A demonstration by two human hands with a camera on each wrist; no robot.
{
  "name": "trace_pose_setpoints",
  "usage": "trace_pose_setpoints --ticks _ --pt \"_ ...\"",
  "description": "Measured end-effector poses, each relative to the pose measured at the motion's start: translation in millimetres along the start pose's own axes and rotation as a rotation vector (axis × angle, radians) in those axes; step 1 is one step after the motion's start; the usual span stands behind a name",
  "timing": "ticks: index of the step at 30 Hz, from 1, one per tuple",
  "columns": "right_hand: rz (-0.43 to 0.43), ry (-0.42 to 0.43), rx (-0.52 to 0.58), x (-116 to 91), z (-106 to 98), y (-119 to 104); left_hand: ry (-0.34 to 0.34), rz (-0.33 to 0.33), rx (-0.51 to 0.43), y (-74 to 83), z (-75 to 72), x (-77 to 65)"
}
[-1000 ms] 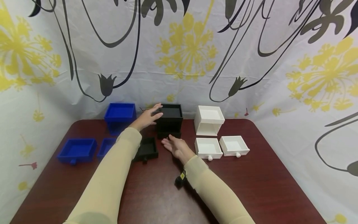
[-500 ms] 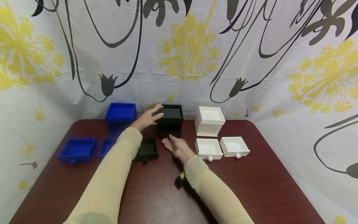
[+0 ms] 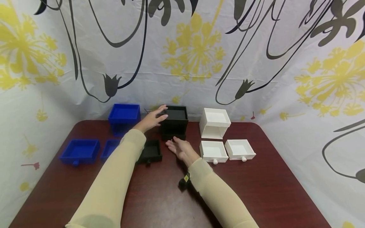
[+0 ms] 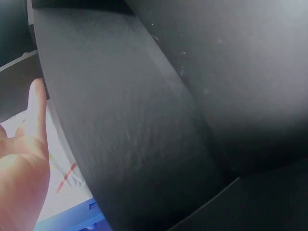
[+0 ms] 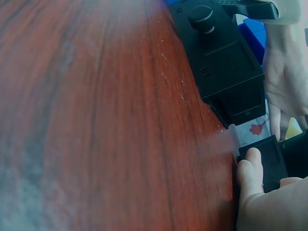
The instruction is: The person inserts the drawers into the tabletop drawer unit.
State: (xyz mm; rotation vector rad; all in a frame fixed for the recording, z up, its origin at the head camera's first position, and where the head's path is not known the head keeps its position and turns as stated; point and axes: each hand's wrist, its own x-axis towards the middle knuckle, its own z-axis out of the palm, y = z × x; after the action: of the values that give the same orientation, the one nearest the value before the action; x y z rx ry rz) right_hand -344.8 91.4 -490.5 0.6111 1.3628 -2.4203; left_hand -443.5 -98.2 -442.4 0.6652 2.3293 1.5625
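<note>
At the table's back middle stands a black cabinet (image 3: 174, 117), its upper bay an open gap and its lower drawer (image 3: 173, 137) in place. My left hand (image 3: 151, 120) is at the cabinet's upper left side with fingers spread. In the left wrist view, a finger of the left hand (image 4: 29, 149) points up beside a large dark surface. My right hand (image 3: 182, 150) is low in front of the lower drawer, fingers extended. The right wrist view has the right hand (image 5: 260, 192) touching a black drawer front. Left of it lies a loose black drawer (image 3: 150, 151), partly behind my left sleeve.
A blue cabinet (image 3: 124, 118) stands left, with a blue drawer (image 3: 80, 151) and another blue drawer (image 3: 109, 148) before it. On the right are a white cabinet (image 3: 215, 122), a white drawer (image 3: 213, 151) and a second white drawer (image 3: 240, 148). Patterned cloth (image 3: 176, 47) hangs behind.
The whole head view shifts slightly to the right. Both hands, the black cabinet and the drawers keep their places relative to one another.
</note>
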Motion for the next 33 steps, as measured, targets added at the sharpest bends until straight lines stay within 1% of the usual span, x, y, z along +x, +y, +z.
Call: trace_pose_setpoints --ticks 20,33 --pt "-0.004 0.004 -0.002 7.5 3.2 -4.6 0.005 0.011 0.026 -0.9 -2.4 2.7" --pt "-0.001 0.007 0.009 4.3 1.5 -2.7 0.008 0.013 0.015 -0.2 0.4 -0.6"
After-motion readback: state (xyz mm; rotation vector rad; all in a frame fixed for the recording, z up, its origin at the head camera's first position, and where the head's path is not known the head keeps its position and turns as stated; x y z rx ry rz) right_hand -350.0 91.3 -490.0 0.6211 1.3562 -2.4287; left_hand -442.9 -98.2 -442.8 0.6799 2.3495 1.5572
